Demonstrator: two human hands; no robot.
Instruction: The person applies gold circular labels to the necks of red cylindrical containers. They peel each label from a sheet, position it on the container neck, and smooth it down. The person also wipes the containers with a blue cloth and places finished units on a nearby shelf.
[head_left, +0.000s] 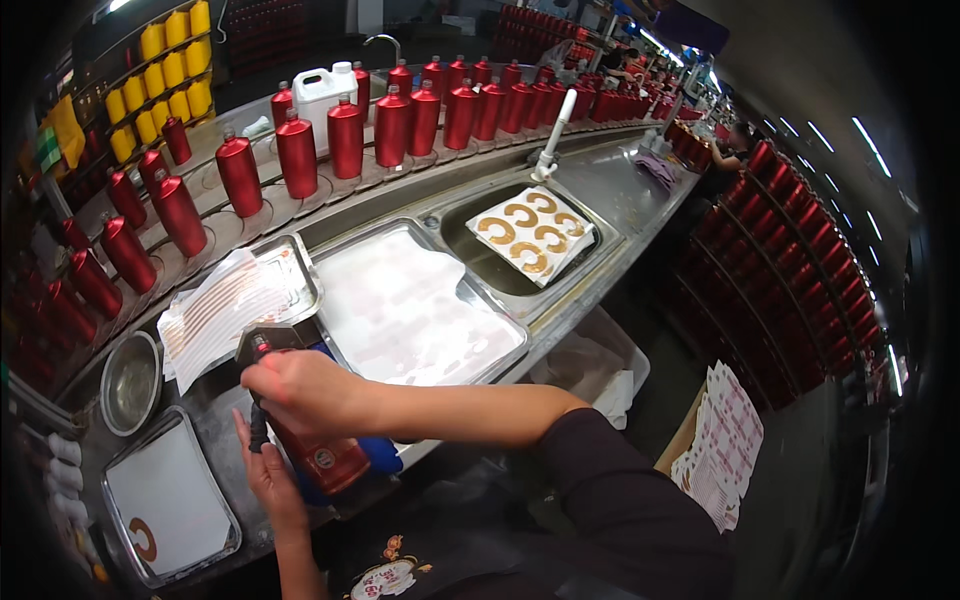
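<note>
My right hand [305, 395] is closed in a fist around a tool with a black handle [258, 430]. A flat dark plate [285, 337], which may be its blade, sticks out above the fist. Beneath that hand a red bottle [328, 462] lies tilted over a blue support [380, 455], a light emblem on its side. My left hand [274, 488] is beside the bottle and the lower end of the handle. Its visible fingers are stretched out and apart; I cannot tell whether some touch the bottle. The fist hides the bottle's upper part.
A metal tray with a wet white sheet [410, 305] lies ahead, beside striped decal sheets [225, 310]. Gold crescent decals [530, 230] lie on a board over the sink [465, 245]. At left are a round bowl [130, 383] and another tray [170, 500]. Red bottles [345, 140] line the back.
</note>
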